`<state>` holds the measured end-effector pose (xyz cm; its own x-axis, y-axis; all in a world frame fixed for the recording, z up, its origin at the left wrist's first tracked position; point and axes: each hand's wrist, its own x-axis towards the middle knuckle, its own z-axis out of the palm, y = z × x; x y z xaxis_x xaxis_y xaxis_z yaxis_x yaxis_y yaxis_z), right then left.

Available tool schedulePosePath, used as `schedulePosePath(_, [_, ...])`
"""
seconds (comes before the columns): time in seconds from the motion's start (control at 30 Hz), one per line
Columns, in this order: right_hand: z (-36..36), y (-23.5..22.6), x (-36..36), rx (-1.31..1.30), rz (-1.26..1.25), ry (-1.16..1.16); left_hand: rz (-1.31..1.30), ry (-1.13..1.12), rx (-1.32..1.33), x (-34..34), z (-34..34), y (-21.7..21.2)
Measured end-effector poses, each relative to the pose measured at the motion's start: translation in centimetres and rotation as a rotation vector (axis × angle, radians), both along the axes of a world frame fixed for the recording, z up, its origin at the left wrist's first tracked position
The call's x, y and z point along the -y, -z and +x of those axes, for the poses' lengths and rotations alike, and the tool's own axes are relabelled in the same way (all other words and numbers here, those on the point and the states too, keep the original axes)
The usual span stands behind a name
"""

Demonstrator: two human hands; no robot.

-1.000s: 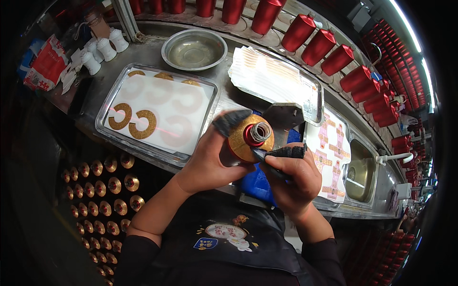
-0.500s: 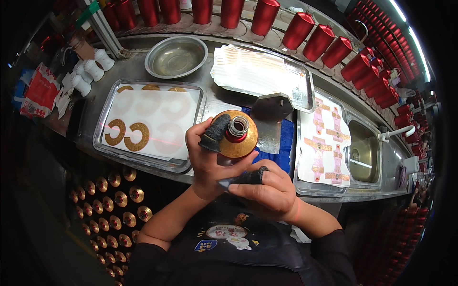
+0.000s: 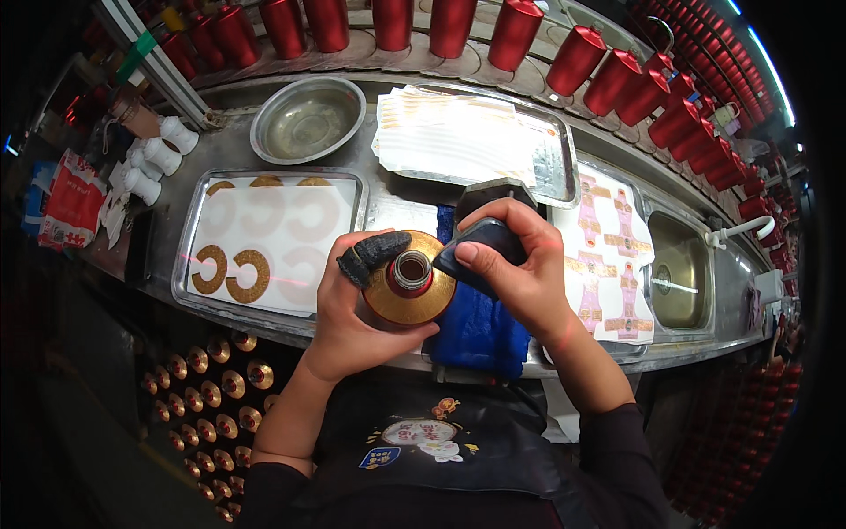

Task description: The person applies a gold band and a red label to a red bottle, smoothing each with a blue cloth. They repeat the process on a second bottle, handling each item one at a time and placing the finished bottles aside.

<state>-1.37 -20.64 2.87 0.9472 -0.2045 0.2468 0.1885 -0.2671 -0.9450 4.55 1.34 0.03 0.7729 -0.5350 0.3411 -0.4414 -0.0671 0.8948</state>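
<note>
Found gold-shouldered bottle (image 3: 407, 298) clasped in left grip (image 3: 342, 307); noted dark tool (image 3: 493, 234) pinched in right grip (image 3: 533, 280), at bottle's three o'clock.

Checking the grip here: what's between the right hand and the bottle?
The head view shows a dark, flat tool, pinched in the right hand, its tip by the gold-topped bottle; whether they touch is hard to tell.

- Black apron (image 3: 493, 463): pale oval emblem (image 3: 419, 432) with reddish lettering; blue badge (image 3: 380, 458) with white characters.
- Red-and-white package (image 3: 74, 204): pale print, too small to read.
</note>
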Motion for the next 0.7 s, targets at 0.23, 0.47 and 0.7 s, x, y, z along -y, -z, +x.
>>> schedulePosePath(0.23, [2.9,0.0,0.0,-0.072,0.155,-0.085,0.052,0.338,-0.407,-2.5,3.2,-0.9])
schedulePosePath(0.47, [-0.1,-3.7,-1.4,0.010,0.045,0.025,-0.100,0.186,-0.221,-2.5,0.3,0.1])
schedulePosePath(0.7, [0.9,-1.2,-0.3,-0.074,-0.064,-0.119,-0.071,0.060,-0.159,-1.2,-0.2,1.1])
